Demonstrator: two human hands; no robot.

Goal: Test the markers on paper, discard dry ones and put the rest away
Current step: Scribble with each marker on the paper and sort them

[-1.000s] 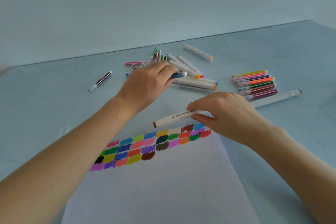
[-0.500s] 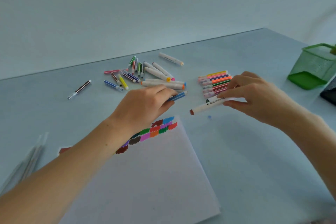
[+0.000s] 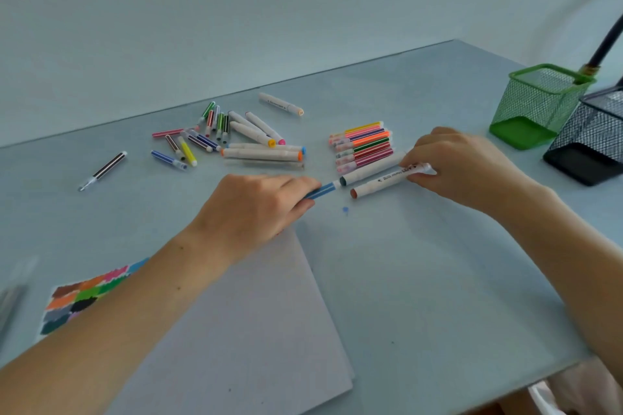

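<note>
I see the right hand (image 3: 462, 165) pinching the far end of a thick white marker with a brown cap (image 3: 387, 180), fingers curled round the barrel; the marker lies low over the table (image 3: 438, 280), its brown end pointing toward the left hand, and I cannot tell whether it rests on the surface or hangs just above it. Just beside it lies another thick white marker with a dark green tip (image 3: 371, 170), running nearly parallel. My left hand (image 3: 256, 209) is curled round a slim blue marker (image 3: 323, 191), only its white-tipped end showing past the fingers, close to the green tip. Behind these, a tidy row of slim coloured markers (image 3: 364, 145) lies side by side. Further left sits a loose heap of markers (image 3: 236, 141), thick white ones mixed with slim ones, with a lone white marker (image 3: 281, 104) beyond it and a dark striped marker (image 3: 104, 169) well apart at the left. The paper (image 3: 253, 330) lies under my left forearm, its coloured test swatches (image 3: 84, 293) showing at the left edge. A small blue spot (image 3: 345, 209) marks the table near the paper's corner. At the far right stand a green mesh holder (image 3: 536, 104) and, touching it, a black mesh holder (image 3: 593, 138).
</note>
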